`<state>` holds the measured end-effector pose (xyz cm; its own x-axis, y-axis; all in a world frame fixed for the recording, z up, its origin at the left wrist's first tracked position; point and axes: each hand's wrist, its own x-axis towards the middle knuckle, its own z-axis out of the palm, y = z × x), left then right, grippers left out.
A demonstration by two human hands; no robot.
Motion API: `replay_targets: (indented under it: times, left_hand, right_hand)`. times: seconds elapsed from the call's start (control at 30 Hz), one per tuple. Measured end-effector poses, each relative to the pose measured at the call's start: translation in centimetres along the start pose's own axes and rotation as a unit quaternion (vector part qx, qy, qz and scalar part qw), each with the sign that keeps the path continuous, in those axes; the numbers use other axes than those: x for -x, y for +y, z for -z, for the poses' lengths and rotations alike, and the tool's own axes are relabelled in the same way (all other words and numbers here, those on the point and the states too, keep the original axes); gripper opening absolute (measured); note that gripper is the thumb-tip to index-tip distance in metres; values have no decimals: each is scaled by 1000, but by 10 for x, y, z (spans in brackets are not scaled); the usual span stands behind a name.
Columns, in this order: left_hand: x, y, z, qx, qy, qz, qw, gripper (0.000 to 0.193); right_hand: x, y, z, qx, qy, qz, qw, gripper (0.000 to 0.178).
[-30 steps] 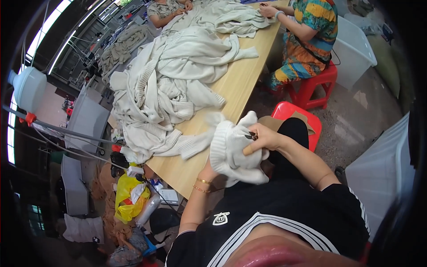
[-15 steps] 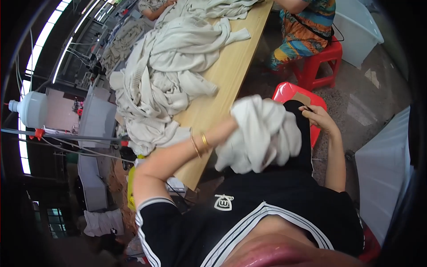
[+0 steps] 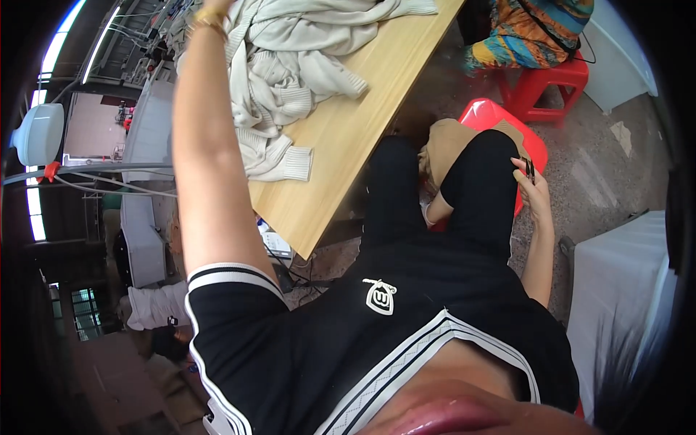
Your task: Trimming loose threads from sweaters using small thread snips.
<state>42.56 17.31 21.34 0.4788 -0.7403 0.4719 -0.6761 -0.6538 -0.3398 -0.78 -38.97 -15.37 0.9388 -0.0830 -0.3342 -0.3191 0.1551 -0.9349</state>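
My left arm reaches up along the left side of the table to the far end of a heap of off-white knit sweaters (image 3: pixel 297 80). Only the base of my left hand (image 3: pixel 217 7) shows at the top edge, above gold bangles; its fingers are out of view, so I cannot tell what it holds. By my right knee, my right hand (image 3: pixel 535 190) is closed around a small black tool (image 3: pixel 529 171), which looks like thread snips. Ribbed cuffs and sleeves of the sweaters hang toward the table's near end.
The pale wooden table (image 3: pixel 348 138) slants away on the left. A red plastic tray or stool (image 3: pixel 538 148) with tan material (image 3: pixel 442 148) is beyond my knees. A person in patterned clothes is near a red stool (image 3: pixel 554 87). A white bin (image 3: pixel 616 312) stands at right.
My left hand has swung from over my lap to the far left above the heap, and the bundled sweater has left my lap. My right hand still holds the black tool.
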Motion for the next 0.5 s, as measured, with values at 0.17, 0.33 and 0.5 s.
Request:
replay_targets:
  times: [0.17,0.33,0.5]
  left_hand:
    - [158,89,-89,-170,-146,541,811,93]
    - [214,86,-52,3,-30,627,778,67]
    - [198,123,-7,401,124,566,710,28]
  right_hand:
    - [4,10,20,-9,39,-21,999,34]
    - [-5,-3,8,8,25,5,1000,30]
    - [-13,-18,-20,33,15,20,999,27]
